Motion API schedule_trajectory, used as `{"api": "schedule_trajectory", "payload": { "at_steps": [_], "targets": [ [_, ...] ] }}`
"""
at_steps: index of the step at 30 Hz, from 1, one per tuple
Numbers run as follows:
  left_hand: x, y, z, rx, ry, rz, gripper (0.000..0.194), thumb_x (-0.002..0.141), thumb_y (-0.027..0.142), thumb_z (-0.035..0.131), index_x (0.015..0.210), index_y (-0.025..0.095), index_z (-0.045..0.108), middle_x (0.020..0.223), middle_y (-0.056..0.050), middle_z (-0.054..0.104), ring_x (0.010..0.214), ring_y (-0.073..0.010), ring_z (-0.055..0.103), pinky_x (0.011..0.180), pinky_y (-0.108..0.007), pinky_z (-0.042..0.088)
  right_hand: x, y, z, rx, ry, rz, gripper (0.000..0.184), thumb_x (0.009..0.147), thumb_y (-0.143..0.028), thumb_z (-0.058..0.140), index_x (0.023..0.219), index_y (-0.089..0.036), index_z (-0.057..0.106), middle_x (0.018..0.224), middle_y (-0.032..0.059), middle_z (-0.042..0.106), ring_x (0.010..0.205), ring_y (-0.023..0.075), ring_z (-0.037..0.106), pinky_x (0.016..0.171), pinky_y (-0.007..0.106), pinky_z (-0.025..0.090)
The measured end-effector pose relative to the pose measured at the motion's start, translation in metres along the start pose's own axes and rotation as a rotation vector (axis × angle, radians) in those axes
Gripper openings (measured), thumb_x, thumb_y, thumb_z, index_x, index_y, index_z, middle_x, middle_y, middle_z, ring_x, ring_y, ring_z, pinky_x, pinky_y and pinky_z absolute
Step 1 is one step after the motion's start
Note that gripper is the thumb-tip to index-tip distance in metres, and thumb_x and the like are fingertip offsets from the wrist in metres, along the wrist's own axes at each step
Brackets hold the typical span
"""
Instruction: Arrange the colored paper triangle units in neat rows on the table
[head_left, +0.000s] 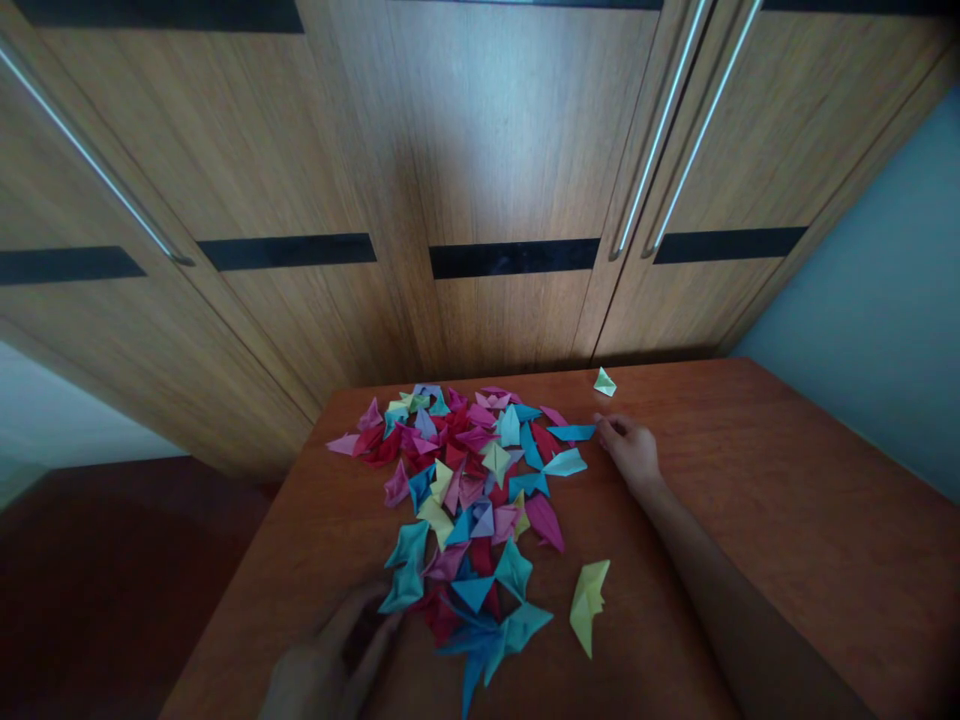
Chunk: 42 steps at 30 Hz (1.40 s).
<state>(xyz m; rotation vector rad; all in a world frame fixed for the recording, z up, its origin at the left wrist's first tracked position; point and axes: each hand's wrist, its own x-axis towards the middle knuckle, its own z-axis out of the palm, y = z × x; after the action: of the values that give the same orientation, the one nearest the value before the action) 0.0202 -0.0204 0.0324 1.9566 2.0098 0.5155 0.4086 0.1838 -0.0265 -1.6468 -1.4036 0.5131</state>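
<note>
A pile of folded paper figures in pink, red, blue, teal, purple and yellow spreads over the table. At its right side, my right hand [630,452] has its fingers closed at the tip of a flat, pointed blue folded paper piece [572,433]. A light blue folded piece [565,462] lies just below that one. At the lower left, my left hand [334,645] is slightly blurred, its thumb and forefinger apart. Those fingertips reach the near edge of a teal folded paper figure [409,568], next to a red one [439,612].
The reddish-brown wooden table [757,480] meets a wooden wardrobe [517,320] with metal handles at the back. A yellow folded paper piece [589,605] lies apart at the front right, a pale green one [604,382] near the back edge. A pale wall [877,300] stands right.
</note>
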Motion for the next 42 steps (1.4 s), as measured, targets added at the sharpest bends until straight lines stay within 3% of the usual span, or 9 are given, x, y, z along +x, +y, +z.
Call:
{"api": "schedule_trajectory", "payload": {
  "at_steps": [3, 8, 11, 13, 15, 19, 24, 32, 42],
  "targets": [
    [0.002, -0.003, 0.001, -0.019, 0.044, -0.029, 0.023, 0.083, 0.034, 0.051, 0.089, 0.029, 0.072, 0.089, 0.002, 0.078, 0.076, -0.0203, 0.074, 0.068, -0.025, 0.059, 0.0, 0.0, 0.0, 0.041, -0.012, 0.009, 0.051, 0.083, -0.063, 0.047, 0.062, -0.018, 0.058, 0.053, 0.0007, 0.057, 0.051, 0.0144, 0.052, 0.051, 0.023, 0.036],
    [0.012, 0.017, -0.022, -0.097, 0.181, -0.058, 0.023, 0.083, 0.042, 0.056, 0.094, 0.028, 0.07, 0.086, 0.002, 0.077, 0.073, -0.0185, 0.072, 0.064, -0.022, 0.056, 0.0, -0.003, 0.002, 0.109, -0.019, 0.014, 0.052, 0.081, -0.066, 0.047, 0.061, -0.019, 0.057, 0.053, 0.0014, 0.057, 0.05, 0.0143, 0.051, 0.051, 0.023, 0.036],
    [0.035, 0.04, -0.034, -0.163, 0.291, -0.03, 0.024, 0.083, 0.042, 0.057, 0.096, 0.025, 0.068, 0.087, 0.0, 0.074, 0.075, -0.018, 0.069, 0.056, -0.021, 0.052, -0.001, -0.007, 0.005, 0.157, -0.024, 0.011, 0.054, 0.08, -0.068, 0.046, 0.061, -0.019, 0.057, 0.055, 0.0022, 0.058, 0.052, 0.0149, 0.052, 0.051, 0.023, 0.037],
    [0.062, 0.055, -0.036, -0.224, 0.343, 0.091, 0.024, 0.081, 0.042, 0.061, 0.094, 0.023, 0.069, 0.086, -0.001, 0.073, 0.071, -0.0168, 0.067, 0.06, -0.022, 0.052, -0.001, -0.011, 0.006, 0.187, -0.03, 0.006, 0.054, 0.079, -0.069, 0.047, 0.061, -0.018, 0.058, 0.055, 0.0021, 0.058, 0.052, 0.0147, 0.052, 0.05, 0.023, 0.038],
    [0.095, 0.069, -0.032, -0.262, 0.323, 0.22, 0.022, 0.081, 0.037, 0.062, 0.096, 0.023, 0.069, 0.091, -0.002, 0.072, 0.073, -0.016, 0.066, 0.071, -0.025, 0.052, -0.002, -0.015, 0.006, 0.218, -0.041, -0.005, 0.053, 0.078, -0.068, 0.049, 0.062, -0.018, 0.058, 0.055, 0.0015, 0.058, 0.051, 0.0141, 0.052, 0.05, 0.023, 0.038],
    [0.158, 0.098, -0.012, -0.425, 0.255, 0.365, 0.02, 0.084, 0.029, 0.058, 0.099, 0.019, 0.068, 0.085, -0.003, 0.071, 0.071, -0.0153, 0.065, 0.066, -0.025, 0.051, -0.004, -0.025, 0.004, 0.281, -0.051, -0.029, 0.049, 0.08, -0.064, 0.051, 0.067, -0.018, 0.06, 0.056, 0.0003, 0.058, 0.053, 0.0138, 0.052, 0.052, 0.023, 0.041],
    [0.203, 0.13, 0.019, -0.431, 0.155, 0.479, 0.017, 0.084, 0.023, 0.057, 0.097, 0.019, 0.068, 0.082, -0.002, 0.072, 0.068, -0.0138, 0.064, 0.064, -0.024, 0.05, -0.005, -0.036, 0.003, 0.414, -0.109, -0.074, 0.041, 0.081, -0.056, 0.056, 0.078, -0.016, 0.065, 0.062, 0.0016, 0.061, 0.057, 0.0145, 0.055, 0.054, 0.024, 0.044],
    [0.227, 0.164, 0.054, -0.353, 0.029, 0.643, 0.018, 0.077, 0.012, 0.063, 0.091, 0.02, 0.071, 0.089, -0.003, 0.074, 0.081, -0.0174, 0.066, 0.076, -0.028, 0.05, -0.009, -0.046, 0.004, 0.257, -0.047, -0.251, 0.038, 0.086, -0.043, 0.057, 0.115, -0.019, 0.061, 0.084, 0.0035, 0.07, 0.071, 0.0163, 0.064, 0.068, 0.028, 0.052],
    [0.221, 0.154, 0.05, -0.346, -0.002, 0.652, 0.018, 0.081, 0.013, 0.059, 0.092, 0.022, 0.07, 0.091, -0.001, 0.074, 0.079, -0.0157, 0.066, 0.073, -0.026, 0.05, -0.004, -0.033, -0.005, 0.102, -0.035, -0.352, 0.025, 0.085, -0.04, 0.057, 0.093, -0.021, 0.071, 0.088, 0.0046, 0.073, 0.074, 0.018, 0.068, 0.07, 0.028, 0.054]
  ]
}}
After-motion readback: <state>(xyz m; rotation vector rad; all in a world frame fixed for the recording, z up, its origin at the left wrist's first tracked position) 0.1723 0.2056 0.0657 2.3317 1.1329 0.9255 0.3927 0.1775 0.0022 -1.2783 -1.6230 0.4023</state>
